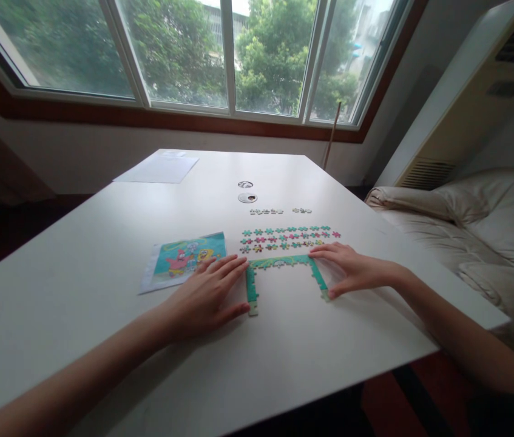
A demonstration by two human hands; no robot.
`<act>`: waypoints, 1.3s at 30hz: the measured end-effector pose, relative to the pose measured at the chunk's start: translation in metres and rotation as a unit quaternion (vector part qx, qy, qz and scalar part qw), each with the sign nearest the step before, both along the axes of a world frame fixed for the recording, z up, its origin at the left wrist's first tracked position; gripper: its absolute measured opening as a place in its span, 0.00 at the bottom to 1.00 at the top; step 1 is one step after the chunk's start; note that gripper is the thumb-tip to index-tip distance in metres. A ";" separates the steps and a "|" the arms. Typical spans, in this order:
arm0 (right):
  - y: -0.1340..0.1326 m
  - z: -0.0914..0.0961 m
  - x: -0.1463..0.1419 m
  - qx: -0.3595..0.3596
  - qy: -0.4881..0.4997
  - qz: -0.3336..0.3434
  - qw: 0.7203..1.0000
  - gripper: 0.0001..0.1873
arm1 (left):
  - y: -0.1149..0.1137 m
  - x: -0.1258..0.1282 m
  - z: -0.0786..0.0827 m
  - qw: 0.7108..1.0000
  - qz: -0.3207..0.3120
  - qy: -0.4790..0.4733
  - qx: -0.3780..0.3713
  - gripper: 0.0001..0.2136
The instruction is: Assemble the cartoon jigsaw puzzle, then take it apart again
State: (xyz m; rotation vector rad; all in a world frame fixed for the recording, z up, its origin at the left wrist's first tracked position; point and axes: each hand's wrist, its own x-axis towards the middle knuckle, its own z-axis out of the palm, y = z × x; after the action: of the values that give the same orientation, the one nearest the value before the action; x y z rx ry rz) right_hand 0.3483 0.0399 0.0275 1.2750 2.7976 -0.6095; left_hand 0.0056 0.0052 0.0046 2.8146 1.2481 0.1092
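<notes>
Left hand (206,294) and right hand (352,270), spread flat, partly hide puzzle frame (279,262) corners.

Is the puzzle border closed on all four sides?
No, the puzzle border has only a top strip and two side strips; the near side is open.

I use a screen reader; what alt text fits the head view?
A person's left hand and right hand touch the sides of a half-built green puzzle frame on a white table. Rows of loose pieces lie beyond it, a cartoon picture sheet to its left.
</notes>
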 end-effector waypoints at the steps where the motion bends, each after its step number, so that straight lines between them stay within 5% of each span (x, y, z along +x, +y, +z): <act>1: 0.000 0.000 0.000 0.001 0.002 0.001 1.000 0.47 | 0.000 0.001 -0.001 1.000 0.000 0.000 -0.002 0.32; 39: -0.008 0.002 -0.006 0.016 -0.018 0.006 1.000 0.46 | 0.000 0.000 -0.004 1.000 0.008 -0.015 0.010 0.33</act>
State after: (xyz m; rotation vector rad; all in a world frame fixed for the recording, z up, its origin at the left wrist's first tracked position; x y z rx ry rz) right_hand 0.3419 0.0323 0.0296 1.2615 2.7943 -0.5388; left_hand 0.0056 0.0048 0.0008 2.8085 1.2705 0.1663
